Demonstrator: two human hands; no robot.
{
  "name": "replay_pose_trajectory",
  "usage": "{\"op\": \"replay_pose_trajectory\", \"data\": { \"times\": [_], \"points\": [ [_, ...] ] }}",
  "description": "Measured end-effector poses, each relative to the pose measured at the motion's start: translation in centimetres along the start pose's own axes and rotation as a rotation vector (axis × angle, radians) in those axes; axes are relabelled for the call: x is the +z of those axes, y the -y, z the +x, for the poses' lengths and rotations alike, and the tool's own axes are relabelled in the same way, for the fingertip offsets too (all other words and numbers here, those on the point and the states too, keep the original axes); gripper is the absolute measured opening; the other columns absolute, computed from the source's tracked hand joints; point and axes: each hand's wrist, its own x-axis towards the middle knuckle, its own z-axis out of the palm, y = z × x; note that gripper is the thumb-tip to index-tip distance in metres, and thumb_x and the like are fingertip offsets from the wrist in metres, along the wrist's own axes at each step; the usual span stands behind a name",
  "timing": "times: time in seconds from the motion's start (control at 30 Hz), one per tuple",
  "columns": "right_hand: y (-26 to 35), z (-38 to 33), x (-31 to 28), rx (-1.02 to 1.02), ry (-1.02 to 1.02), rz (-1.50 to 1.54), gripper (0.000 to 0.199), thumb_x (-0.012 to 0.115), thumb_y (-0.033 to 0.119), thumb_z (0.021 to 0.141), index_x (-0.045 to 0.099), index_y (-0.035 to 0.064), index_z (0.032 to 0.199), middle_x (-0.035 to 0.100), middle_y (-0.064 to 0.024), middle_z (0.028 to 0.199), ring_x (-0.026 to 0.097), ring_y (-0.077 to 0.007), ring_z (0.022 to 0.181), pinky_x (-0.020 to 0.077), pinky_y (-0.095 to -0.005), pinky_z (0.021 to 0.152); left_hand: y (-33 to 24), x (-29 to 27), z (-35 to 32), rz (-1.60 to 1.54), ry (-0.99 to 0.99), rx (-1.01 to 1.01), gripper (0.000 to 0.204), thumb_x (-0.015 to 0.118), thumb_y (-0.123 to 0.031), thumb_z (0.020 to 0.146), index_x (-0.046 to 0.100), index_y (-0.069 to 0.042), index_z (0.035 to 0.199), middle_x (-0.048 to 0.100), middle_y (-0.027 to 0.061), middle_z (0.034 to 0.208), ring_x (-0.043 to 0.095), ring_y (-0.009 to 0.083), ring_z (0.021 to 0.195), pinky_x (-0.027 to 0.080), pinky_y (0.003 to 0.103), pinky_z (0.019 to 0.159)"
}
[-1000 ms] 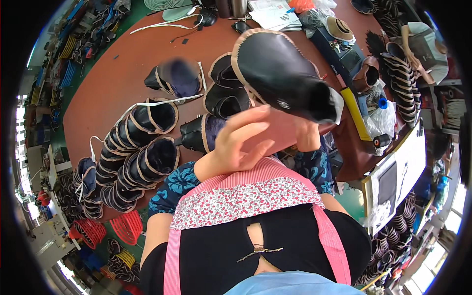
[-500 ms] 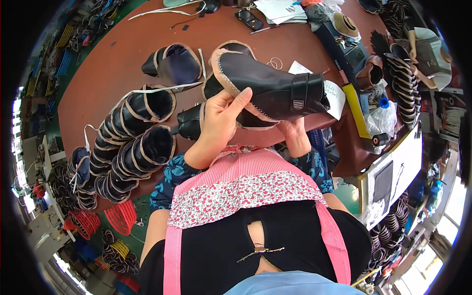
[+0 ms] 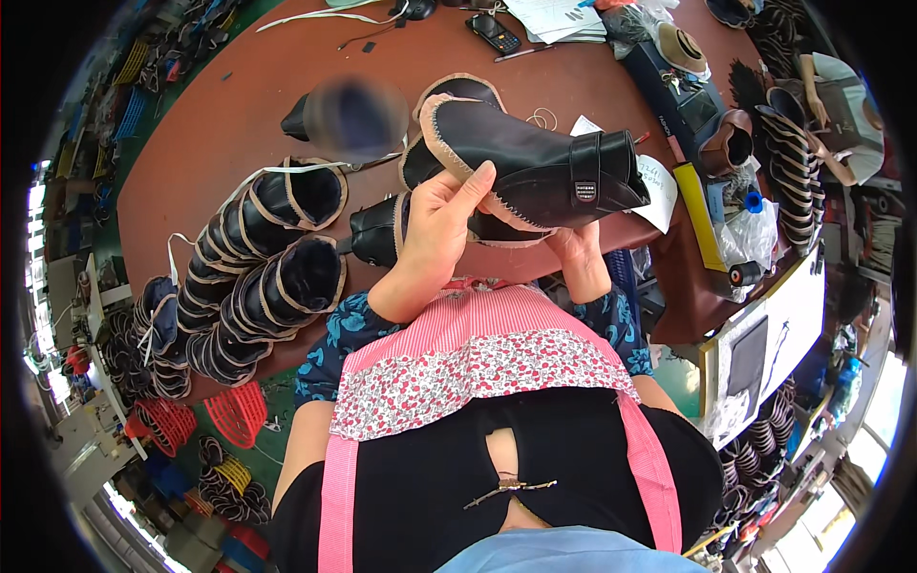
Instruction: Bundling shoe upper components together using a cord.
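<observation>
You've got the black boot [image 3: 535,172] up above the counter [image 3: 229,115], left hand [image 3: 435,234] gripping its stitched sole edge, right hand [image 3: 578,260] cupped underneath, and a loose pinch could drop it onto the stacked boots [image 3: 263,267].

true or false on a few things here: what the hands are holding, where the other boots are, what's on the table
1. Both hands hold one black boot above the table. True: left hand and right hand grip it.
2. The boot has a bright red sole. False: its bottom is black with a tan stitched rim.
3. Rows of nested black boots lie to the person's left. True.
4. The table is white. False: it is reddish brown.
5. A phone lies at the table's far side. True.
</observation>
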Motion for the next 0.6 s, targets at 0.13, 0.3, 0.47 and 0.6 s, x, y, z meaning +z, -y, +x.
{"op": "replay_pose_trajectory", "data": {
  "times": [0.13, 0.3, 0.47, 0.6],
  "points": [
    [0.5, 0.4, -0.8, 0.005, 0.071, 0.000, 0.040, 0.061, 0.030, 0.112, 0.070, 0.0004, 0.139, 0.073, -0.0212, 0.140, 0.070, -0.0372, 0.126, 0.0582, -0.0573, 0.111, 0.2, 0.2, 0.3, -0.011, 0.004, -0.010, 0.032, 0.071, -0.027, 0.112, 0.078, 0.002, 0.124, 0.080, 0.0054, 0.113, 0.070, 0.0103, 0.102, 0.052, 0.028, 0.096],
    [1.4, 0.2, -0.9, 0.042, 0.347, 0.143, 0.066, 0.059, 0.048, 0.113, 0.050, 0.0037, 0.161, 0.055, -0.0213, 0.163, 0.056, -0.0395, 0.148, 0.0432, -0.0581, 0.127, -0.7, 1.6, -0.8, 0.012, 0.087, 0.015, 0.031, 0.070, -0.021, 0.112, 0.074, 0.001, 0.134, 0.077, 0.0052, 0.125, 0.068, 0.0108, 0.111, 0.051, 0.029, 0.102],
    [7.2, 1.5, 1.3, -0.140, 0.365, -0.054, 0.091, 0.052, 0.079, 0.104, 0.060, -0.0001, 0.148, 0.064, -0.0203, 0.150, 0.064, -0.0299, 0.136, 0.0493, -0.0438, 0.122, -2.2, 0.0, -1.3, -0.476, 0.166, 0.026, 0.049, 0.058, -0.009, 0.112, 0.051, -0.005, 0.161, 0.062, 0.0060, 0.154, 0.062, 0.0181, 0.136, 0.046, 0.034, 0.117],
    [12.0, 1.8, 3.0, -0.271, 0.535, -0.186, 0.095, 0.052, 0.085, 0.100, 0.063, 0.0017, 0.144, 0.072, -0.0217, 0.137, 0.071, -0.0389, 0.123, 0.0563, -0.0529, 0.112, -2.3, -6.3, 0.5, -0.190, -0.147, 0.171, 0.049, 0.047, -0.020, 0.116, 0.050, 0.000, 0.161, 0.064, 0.0162, 0.153, 0.067, 0.0275, 0.134, 0.050, 0.043, 0.120]
  ]
}}
